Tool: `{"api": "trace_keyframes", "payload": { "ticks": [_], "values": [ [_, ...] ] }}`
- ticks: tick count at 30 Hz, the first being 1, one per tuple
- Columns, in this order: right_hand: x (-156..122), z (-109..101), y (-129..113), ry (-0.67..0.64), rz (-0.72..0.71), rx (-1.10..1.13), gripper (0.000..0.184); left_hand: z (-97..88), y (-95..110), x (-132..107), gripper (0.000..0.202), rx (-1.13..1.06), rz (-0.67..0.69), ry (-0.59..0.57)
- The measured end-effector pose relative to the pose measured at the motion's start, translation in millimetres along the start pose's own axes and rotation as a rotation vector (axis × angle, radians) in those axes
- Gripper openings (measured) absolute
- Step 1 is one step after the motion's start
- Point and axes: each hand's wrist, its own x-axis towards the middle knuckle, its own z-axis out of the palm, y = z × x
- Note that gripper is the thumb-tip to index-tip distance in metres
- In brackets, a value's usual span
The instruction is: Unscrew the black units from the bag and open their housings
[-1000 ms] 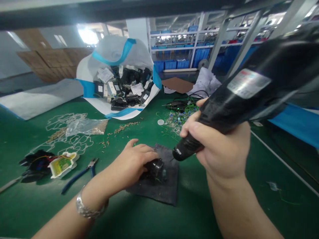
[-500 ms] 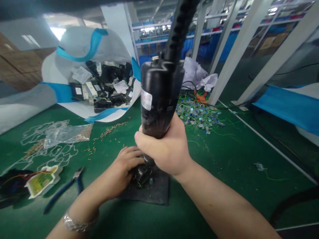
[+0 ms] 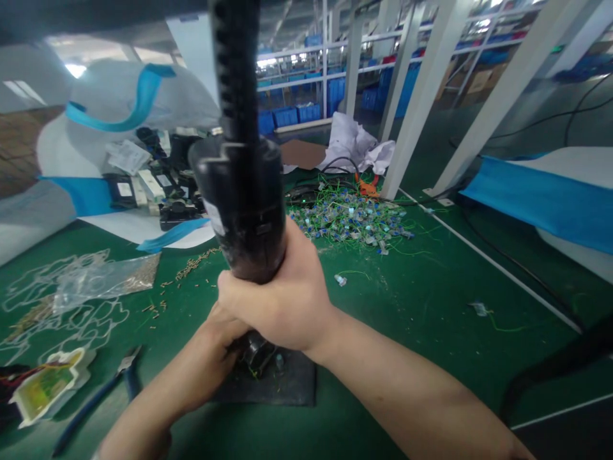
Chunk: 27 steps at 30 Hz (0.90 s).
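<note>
My right hand (image 3: 287, 294) wraps around an upright black electric screwdriver (image 3: 246, 220), with a thick ribbed cord sleeve at its top. Its tip is hidden behind that hand. Below it, a small glossy black part (image 3: 256, 352) sits on a dark square mat (image 3: 294, 386). My left hand (image 3: 205, 361) is curled at the left side of this part, holding it, with its fingertips partly covered by my right hand. A small bluish clear piece (image 3: 280, 361) lies just right of the part.
Cutting pliers (image 3: 128, 362) and a pale housing (image 3: 52, 386) lie left. Behind them are a plastic bag (image 3: 90, 281) and loose screws (image 3: 191, 265). A white-and-blue sack (image 3: 96, 195) holds black devices. Green-wired components (image 3: 354, 220) lie heaped near a metal post (image 3: 421, 96).
The view has shifted, so most things appear further left. The screwdriver and my right hand are nearer my left hand, now covering more of its fingers.
</note>
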Motion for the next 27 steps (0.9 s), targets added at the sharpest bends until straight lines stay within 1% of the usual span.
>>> {"api": "trace_keyframes", "payload": {
  "ticks": [4, 6, 8, 10, 12, 16, 19, 24, 27],
  "values": [
    [-0.7, 2.1, -2.8, -0.088, 0.015, -0.047, 0.026, 2.8, 0.9, -0.6, 0.042, -0.075, -0.01, -0.03],
    [0.0, 4.6, -4.8, -0.149, 0.03, -0.059, 0.026, 6.0, -0.2, -1.3, 0.042, -0.098, -0.016, -0.02],
    [1.3, 8.6, -5.2, -0.208, 0.002, -0.039, 0.024, 9.4, -1.4, -1.5, 0.042, -0.103, -0.018, -0.001],
    [2.7, 12.3, -3.7, -0.239, -0.043, -0.008, 0.021, 11.3, -1.5, -0.5, 0.042, -0.104, -0.011, 0.002],
    [4.3, 14.1, -0.7, -0.236, -0.039, -0.007, 0.019, 10.6, -0.2, 1.9, 0.043, -0.097, -0.002, -0.012],
    [8.4, 10.0, 6.8, -0.179, 0.034, -0.035, 0.026, 5.3, 2.4, 7.2, 0.049, -0.047, 0.054, -0.038],
    [10.4, 6.1, 9.5, -0.144, 0.026, -0.024, 0.025, 3.5, 1.8, 8.7, 0.055, -0.023, 0.089, -0.061],
    [7.2, 9.4, 9.1, -0.143, 0.032, -0.024, 0.024, 2.2, 0.5, 8.6, 0.056, 0.001, 0.042, -0.085],
    [7.3, 10.2, 5.2, -0.077, 0.018, -0.011, 0.021, -1.7, 2.9, 11.1, 0.054, 0.064, 0.042, -0.072]
  ]
}}
